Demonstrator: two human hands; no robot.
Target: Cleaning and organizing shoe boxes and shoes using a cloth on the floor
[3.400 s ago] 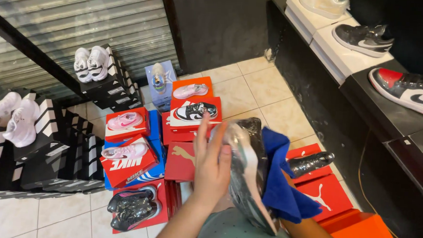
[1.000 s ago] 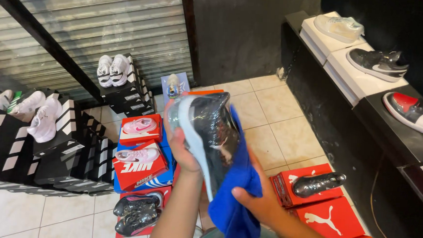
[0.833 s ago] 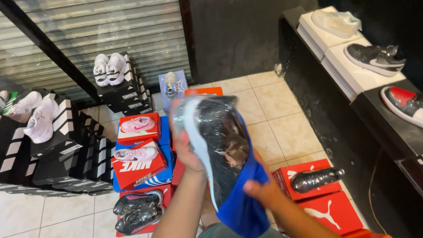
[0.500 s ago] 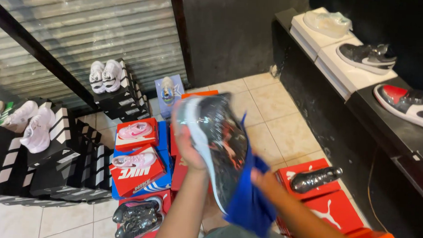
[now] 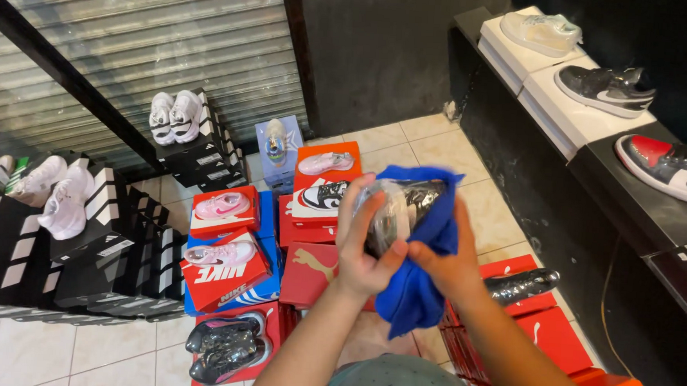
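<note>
Fingers (image 5: 358,217) of left hand (image 5: 364,245) clenched around plastic-wrapped shoe (image 5: 397,211), gripping from left side, thumb meeting right hand. Fingers of right hand (image 5: 449,261) clamped on blue cloth (image 5: 422,260), pressing it against shoe's right side; cloth draped over shoe top, hanging below both hands. Shoe held mid-air, chest height, above red shoeboxes (image 5: 316,274) on tiled floor (image 5: 432,151). Another wrapped dark shoe (image 5: 523,285) on red box just right of wrist. Sneakers displayed on white boxes (image 5: 551,110) far right.
</note>
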